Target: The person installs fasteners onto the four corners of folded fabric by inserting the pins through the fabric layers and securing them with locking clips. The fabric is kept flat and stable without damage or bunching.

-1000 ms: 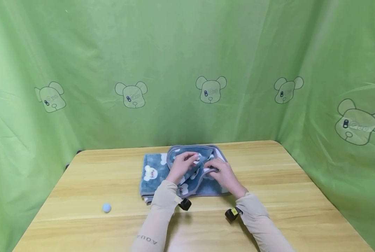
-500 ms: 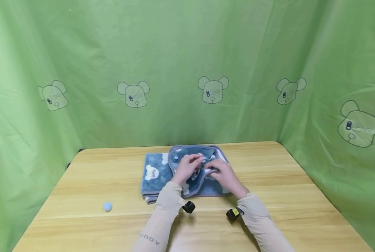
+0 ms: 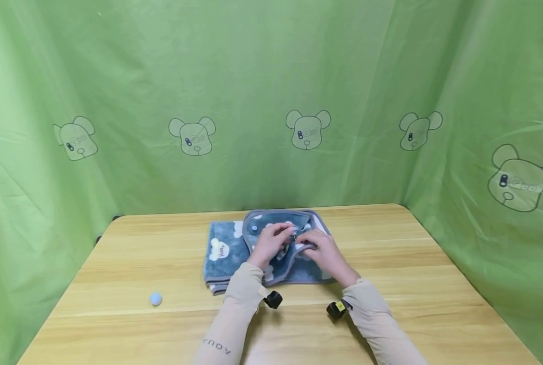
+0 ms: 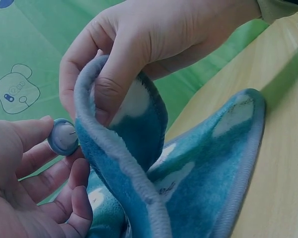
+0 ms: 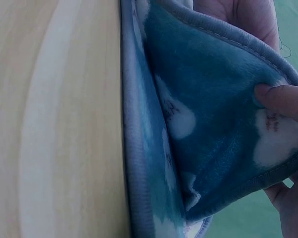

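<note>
A folded blue fleece blanket point(image 3: 228, 258) with white bear-head prints and grey piped edging lies at the table's far middle. My left hand point(image 3: 271, 243) pinches a round blue-and-white pin button point(image 4: 63, 136) between thumb and fingers. Its thin metal pin points at the blanket's raised edge point(image 4: 97, 126), close beside it. My right hand point(image 3: 323, 253) grips that raised corner, thumb on one face and fingers behind. In the right wrist view, a small bit of blue shows under the right thumb point(image 5: 283, 101), and the left hand point(image 5: 238, 15) is partly hidden behind the cloth.
A small pale-blue round piece point(image 3: 155, 299) lies on the wooden table point(image 3: 116, 263) at the left front. Another small blue dot point(image 3: 255, 228) sits on the blanket's upper flap. Green curtains point(image 3: 244, 61) with bear drawings hang around the table.
My left hand has moved right, close to my right hand, bringing the pin button to the raised edge. The blue dot on the flap has come into view. My right hand keeps its grip.
</note>
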A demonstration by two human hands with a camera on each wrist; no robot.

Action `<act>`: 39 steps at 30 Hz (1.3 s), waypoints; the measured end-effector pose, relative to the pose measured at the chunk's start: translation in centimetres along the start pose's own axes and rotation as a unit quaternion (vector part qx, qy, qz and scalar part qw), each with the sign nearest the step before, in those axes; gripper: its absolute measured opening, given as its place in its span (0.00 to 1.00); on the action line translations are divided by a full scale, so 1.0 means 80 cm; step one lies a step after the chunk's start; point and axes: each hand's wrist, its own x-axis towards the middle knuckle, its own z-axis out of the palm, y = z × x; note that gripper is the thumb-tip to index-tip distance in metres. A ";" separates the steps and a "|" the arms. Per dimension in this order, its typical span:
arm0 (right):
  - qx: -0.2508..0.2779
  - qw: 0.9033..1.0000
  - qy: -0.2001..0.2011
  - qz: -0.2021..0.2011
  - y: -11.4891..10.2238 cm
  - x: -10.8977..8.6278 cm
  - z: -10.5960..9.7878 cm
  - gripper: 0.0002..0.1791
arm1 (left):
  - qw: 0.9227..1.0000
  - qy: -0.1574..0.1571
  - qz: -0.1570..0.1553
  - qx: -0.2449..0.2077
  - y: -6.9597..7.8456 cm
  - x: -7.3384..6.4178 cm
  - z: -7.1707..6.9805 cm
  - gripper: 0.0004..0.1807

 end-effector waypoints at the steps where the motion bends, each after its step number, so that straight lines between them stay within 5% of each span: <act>1: 0.000 1.000 0.000 0.001 0.000 0.000 0.000 0.11 | 1.000 0.000 0.001 0.000 -0.003 0.002 0.000 0.19; 22: 0.000 0.999 0.014 0.039 -0.003 -0.001 -0.001 0.11 | 0.999 0.003 -0.022 -0.025 -0.010 0.005 0.006 0.17; 39: -0.005 1.000 0.022 0.009 0.001 0.000 0.002 0.11 | 0.999 -0.016 -0.028 -0.032 -0.009 0.006 0.000 0.17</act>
